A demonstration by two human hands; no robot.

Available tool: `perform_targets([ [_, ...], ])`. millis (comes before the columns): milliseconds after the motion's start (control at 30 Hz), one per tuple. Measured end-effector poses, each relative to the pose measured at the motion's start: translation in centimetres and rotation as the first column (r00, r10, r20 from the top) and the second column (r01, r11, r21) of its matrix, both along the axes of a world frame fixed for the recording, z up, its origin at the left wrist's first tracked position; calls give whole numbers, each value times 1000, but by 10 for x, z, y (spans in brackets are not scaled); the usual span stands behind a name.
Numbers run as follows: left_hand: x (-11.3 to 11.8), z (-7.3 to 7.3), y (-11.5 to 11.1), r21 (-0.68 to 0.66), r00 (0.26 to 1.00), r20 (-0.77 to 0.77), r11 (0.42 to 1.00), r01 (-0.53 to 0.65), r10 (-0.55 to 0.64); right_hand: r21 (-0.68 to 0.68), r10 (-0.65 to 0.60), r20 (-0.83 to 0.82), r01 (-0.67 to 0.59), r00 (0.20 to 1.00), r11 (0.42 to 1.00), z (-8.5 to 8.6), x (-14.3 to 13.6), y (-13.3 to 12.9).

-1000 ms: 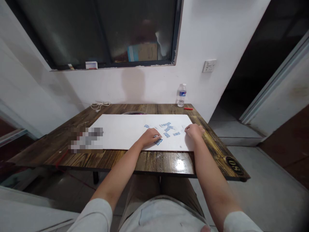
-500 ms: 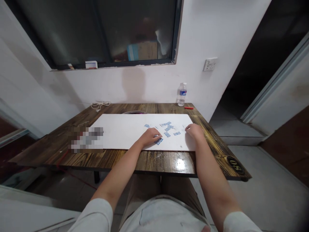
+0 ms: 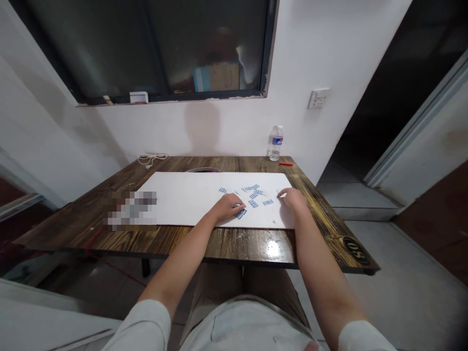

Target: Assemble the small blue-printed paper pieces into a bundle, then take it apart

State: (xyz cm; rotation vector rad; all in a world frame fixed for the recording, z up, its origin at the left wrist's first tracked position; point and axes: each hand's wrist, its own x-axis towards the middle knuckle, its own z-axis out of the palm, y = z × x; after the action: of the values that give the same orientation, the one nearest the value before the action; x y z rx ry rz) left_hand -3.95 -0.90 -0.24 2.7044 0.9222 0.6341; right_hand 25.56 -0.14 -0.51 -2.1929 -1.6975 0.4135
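Observation:
My left hand (image 3: pixel 227 206) rests palm down on a white board (image 3: pixel 183 197), its fingers stretched out over a small blue-framed piece (image 3: pixel 240 214) and partly hiding it. My right hand (image 3: pixel 292 197) is at the board's right side, thumb and forefinger slightly apart. Close to those fingertips is a thin dark sliver; whether they touch it is too small to tell. Between my hands lie several flat, ladder-like blue pieces (image 3: pixel 253 203), some overlapping. One separate piece (image 3: pixel 268 202) sits nearer my right hand. Another blue piece (image 3: pixel 222 190) lies just beyond my left hand.
The board lies on a dark wooden table (image 3: pixel 252 243). A water bottle (image 3: pixel 276 144) and a red pen-like stick (image 3: pixel 286 164) are at the back right. A white cable (image 3: pixel 151 158) is coiled at the back left. Something blurred covers the board's left end.
My right hand has shifted slightly left, bringing its fingertips closer to the thin sliver. My left hand and the blue pieces look unmoved.

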Motion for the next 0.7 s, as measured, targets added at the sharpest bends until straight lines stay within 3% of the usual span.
perform_targets([
  [533,1,1,-2,-4,1000,-1,1000,0,0,16,61,36,-61,998,998,2,-2,0],
  [700,-1,-2,0,33,988,13,988,-151,151,97,104,-3,-103,995,990,0,-10,-2],
])
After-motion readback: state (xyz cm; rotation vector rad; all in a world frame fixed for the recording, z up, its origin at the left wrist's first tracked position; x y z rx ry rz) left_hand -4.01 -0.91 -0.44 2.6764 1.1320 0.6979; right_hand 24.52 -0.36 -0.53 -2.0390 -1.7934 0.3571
